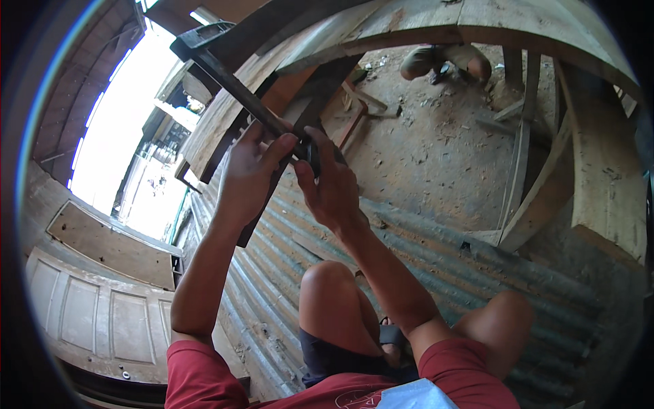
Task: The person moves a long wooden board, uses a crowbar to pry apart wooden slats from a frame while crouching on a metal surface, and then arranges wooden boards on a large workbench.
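1. Fingers of the left hand [246, 174] closed around the lower stretch of a dark bar clamp [235, 87], thumb laid across toward the right, most fingertips out of sight behind the metal.
2. Right hand [335, 189] just beside, thumb and forefinger apart, with a dark part near the clamp's lower end between them; cannot tell whether pinching or merely touching.
3. Bar clamp slanting up and leftward from both hands, bulky head at the far end. Looks like metal: probably heavy for its length, stiff, not fragile, inclined to tip toward the head. Best held around the bar with a full palm, second hand steadying the lower end; perhaps slippery if dusty or oiled.
4. Dark beam [319, 97] passing behind the hands, apparently coming out again below, between the forearms.
5. Farther out, a thick pale plank [409, 26] arching over the top, corrugated sheets [422, 252] underfoot, dirt floor [422, 160] beyond, panelled door [102, 307] at left.
6. Hard to make out: the clamp's lower end, covered by fingers and dark against dark wood; contact with the beam unclear. Another person [470, 63] hidden above the knees by the plank.
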`<control>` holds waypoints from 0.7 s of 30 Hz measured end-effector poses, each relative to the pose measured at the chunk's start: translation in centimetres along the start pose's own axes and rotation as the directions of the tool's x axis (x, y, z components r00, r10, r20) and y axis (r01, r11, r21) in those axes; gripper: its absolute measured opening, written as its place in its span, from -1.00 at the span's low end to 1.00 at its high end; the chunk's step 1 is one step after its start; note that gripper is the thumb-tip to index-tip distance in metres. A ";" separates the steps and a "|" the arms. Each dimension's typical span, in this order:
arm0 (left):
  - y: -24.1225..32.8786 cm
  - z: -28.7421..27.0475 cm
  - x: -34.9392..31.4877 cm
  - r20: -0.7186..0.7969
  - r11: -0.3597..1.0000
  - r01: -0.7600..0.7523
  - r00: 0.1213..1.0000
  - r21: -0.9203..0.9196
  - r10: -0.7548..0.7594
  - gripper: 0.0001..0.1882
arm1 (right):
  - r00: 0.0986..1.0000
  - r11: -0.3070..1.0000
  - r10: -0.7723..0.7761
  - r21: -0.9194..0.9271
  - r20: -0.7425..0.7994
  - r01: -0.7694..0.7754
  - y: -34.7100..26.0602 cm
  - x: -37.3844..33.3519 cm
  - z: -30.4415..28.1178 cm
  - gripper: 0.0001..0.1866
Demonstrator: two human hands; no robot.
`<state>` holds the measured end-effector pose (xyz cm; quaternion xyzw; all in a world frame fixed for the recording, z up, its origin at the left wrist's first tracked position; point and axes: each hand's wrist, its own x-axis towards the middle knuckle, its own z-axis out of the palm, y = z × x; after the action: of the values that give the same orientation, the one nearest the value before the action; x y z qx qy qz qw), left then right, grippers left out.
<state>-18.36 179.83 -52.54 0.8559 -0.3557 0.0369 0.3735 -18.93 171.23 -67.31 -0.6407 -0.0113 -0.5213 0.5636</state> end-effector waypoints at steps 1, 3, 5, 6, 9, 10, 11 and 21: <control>0.0 0.1 0.2 0.001 0.999 -0.020 1.000 -0.041 0.020 -0.70 | 1.000 1.000 0.005 0.006 0.015 -0.005 0.0 0.2 -0.2 -0.37; 0.2 -0.6 0.6 0.036 0.998 -0.064 0.997 0.029 0.063 -0.65 | 0.998 0.997 0.059 0.049 0.039 -0.060 -0.4 0.1 -0.7 -0.39; 0.4 -1.6 0.5 0.110 0.999 -0.017 0.994 0.049 0.011 -0.61 | 0.999 0.998 0.033 0.051 0.017 -0.034 -0.6 -0.2 -0.3 -0.39; 0.5 -1.6 0.2 0.117 0.999 0.002 0.993 0.054 -0.009 -0.62 | 1.000 1.000 -0.024 0.015 -0.017 0.024 -0.7 -0.2 -0.4 -0.38; -0.9 -1.4 0.5 0.077 0.992 -0.113 0.990 -0.052 0.117 -0.68 | 0.996 0.990 -0.085 -0.115 -0.019 0.082 -0.4 0.8 -1.5 -0.32; -0.9 -1.4 0.6 0.088 0.993 -0.111 0.990 -0.029 0.114 -0.68 | 0.997 0.984 -0.081 -0.160 -0.004 0.080 -0.5 1.1 -2.0 -0.30; -0.5 -1.5 0.7 0.100 0.994 -0.111 0.989 -0.004 0.111 -0.67 | 0.996 0.983 -0.084 -0.161 0.006 0.084 -0.7 1.5 -2.4 -0.29; -3.7 -3.0 1.3 0.049 0.965 -0.259 0.965 0.036 0.257 -0.73 | 0.881 0.913 -0.390 0.014 -0.269 0.408 -10.2 8.1 -1.5 -0.06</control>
<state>-14.43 182.77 -52.25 0.8106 -0.4714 0.0740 0.3395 -22.35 169.20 -54.87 -0.5303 -0.0870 -0.7050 0.4628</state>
